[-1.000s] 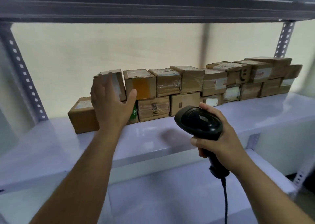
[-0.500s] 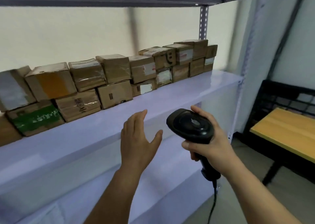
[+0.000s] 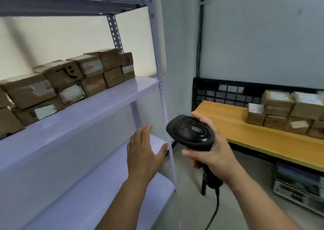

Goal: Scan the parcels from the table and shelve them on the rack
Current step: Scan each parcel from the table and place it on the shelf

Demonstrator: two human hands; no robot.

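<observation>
My right hand [image 3: 212,152] grips the handle of a black barcode scanner [image 3: 190,131], its cable hanging down. My left hand [image 3: 142,152] is empty, fingers straight, held in the air in front of the rack's lower shelf. Several brown cardboard parcels [image 3: 66,84] stand stacked in two layers on the rack's white middle shelf [image 3: 98,105] at the left. More taped parcels [image 3: 287,112] sit on the wooden table [image 3: 233,124] at the right, apart from both hands.
A perforated grey rack post [image 3: 162,89] stands between shelf and table. A black mesh crate [image 3: 228,91] is behind the table against the wall. Equipment boxes [image 3: 298,187] sit on the floor under the table.
My left hand left the parcel on the shelf and drew back, empty. The view swung right from the rack toward the table, bringing its parcels into sight. The scanner stayed in my right hand.
</observation>
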